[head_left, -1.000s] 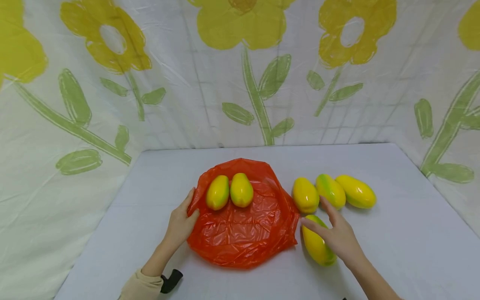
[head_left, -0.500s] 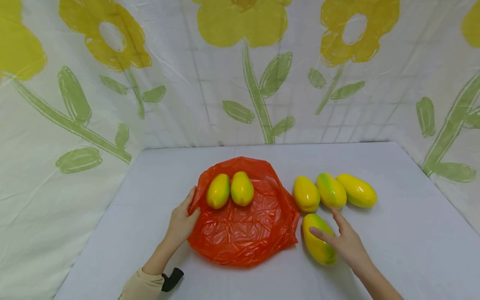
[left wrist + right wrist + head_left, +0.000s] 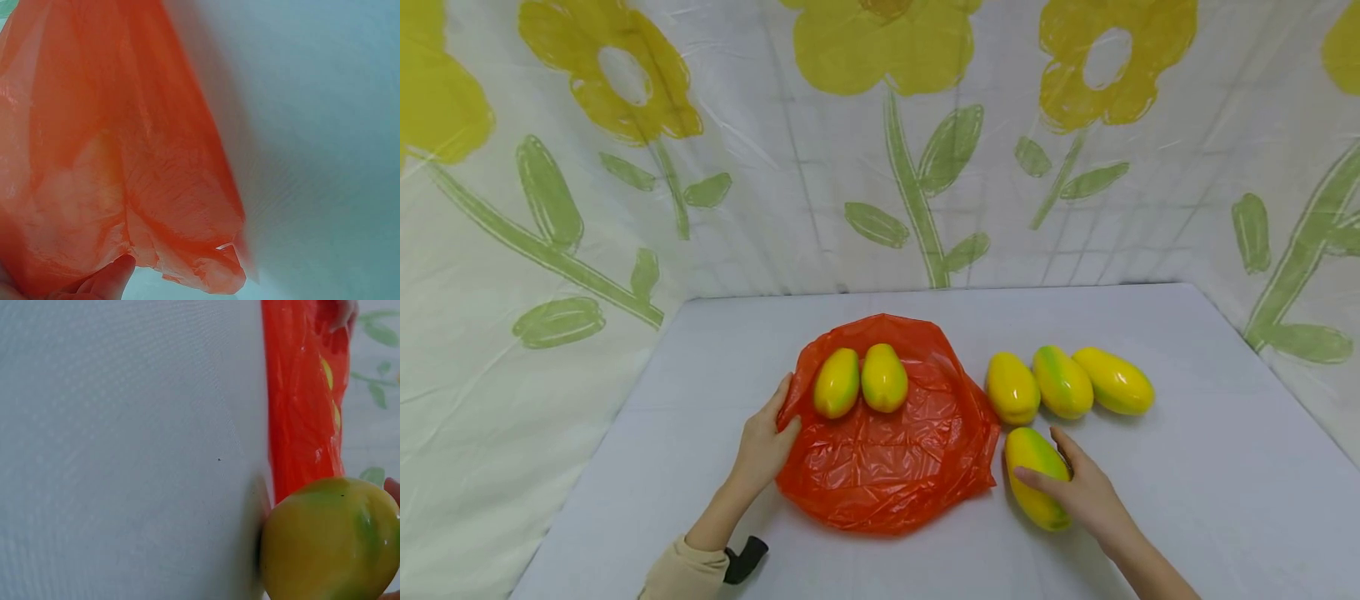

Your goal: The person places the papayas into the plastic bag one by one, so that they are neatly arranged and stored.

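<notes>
A red plastic bag (image 3: 895,467) lies spread on the table with its mouth up, and two yellow-green papayas (image 3: 835,383) are inside at the back. My left hand (image 3: 763,442) grips the bag's left rim; the left wrist view shows the thumb (image 3: 112,278) at the plastic edge. Right of the bag, my right hand (image 3: 1090,496) holds the nearest papaya (image 3: 1030,462), thumb across its top and fingers at its right side. That papaya (image 3: 331,544) sits on the table in the right wrist view, where only bits of the fingers show.
Three more papayas stand in a row behind the right hand: one (image 3: 1012,388) beside the bag, one (image 3: 1063,383) in the middle, one (image 3: 1112,382) at the right. A white table (image 3: 1210,467) meets a flower-printed curtain (image 3: 760,192) at the back.
My right hand has drawn back from the row of papayas and closed round the nearest one. The left hand and the bag have stayed in place.
</notes>
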The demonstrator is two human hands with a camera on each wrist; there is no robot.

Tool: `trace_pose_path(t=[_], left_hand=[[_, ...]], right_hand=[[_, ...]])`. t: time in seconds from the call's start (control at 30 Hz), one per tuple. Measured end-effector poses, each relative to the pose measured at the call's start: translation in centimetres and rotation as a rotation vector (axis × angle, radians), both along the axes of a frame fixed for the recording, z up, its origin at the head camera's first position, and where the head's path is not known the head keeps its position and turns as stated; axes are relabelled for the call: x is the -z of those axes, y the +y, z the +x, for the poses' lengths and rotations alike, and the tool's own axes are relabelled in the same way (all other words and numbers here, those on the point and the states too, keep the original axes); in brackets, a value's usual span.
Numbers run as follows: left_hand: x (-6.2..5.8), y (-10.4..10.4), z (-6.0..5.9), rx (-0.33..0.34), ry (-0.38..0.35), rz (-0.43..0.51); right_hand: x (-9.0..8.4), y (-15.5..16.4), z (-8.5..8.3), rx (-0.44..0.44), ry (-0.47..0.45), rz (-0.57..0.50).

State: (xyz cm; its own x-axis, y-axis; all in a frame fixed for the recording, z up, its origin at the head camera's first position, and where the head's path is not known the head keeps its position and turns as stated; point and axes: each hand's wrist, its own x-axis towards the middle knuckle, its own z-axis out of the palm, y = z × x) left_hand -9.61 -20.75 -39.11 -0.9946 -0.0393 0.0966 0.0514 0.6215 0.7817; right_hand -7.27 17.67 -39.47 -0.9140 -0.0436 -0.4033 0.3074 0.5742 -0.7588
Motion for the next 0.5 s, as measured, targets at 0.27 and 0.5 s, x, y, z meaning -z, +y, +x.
trace_pose_path(t=[0.27, 0.5], left_hand=[[-0.05, 0.07, -0.07, -0.004, -0.019, -0.005], [-0.21, 0.07, 0.06, -0.001, -0.012, -0.006]], right_hand=[[0.59, 0.21, 0.01, 0.004, 0.003, -0.025], [0.93, 0.27, -0.02, 0.009, -0.007, -0.023]])
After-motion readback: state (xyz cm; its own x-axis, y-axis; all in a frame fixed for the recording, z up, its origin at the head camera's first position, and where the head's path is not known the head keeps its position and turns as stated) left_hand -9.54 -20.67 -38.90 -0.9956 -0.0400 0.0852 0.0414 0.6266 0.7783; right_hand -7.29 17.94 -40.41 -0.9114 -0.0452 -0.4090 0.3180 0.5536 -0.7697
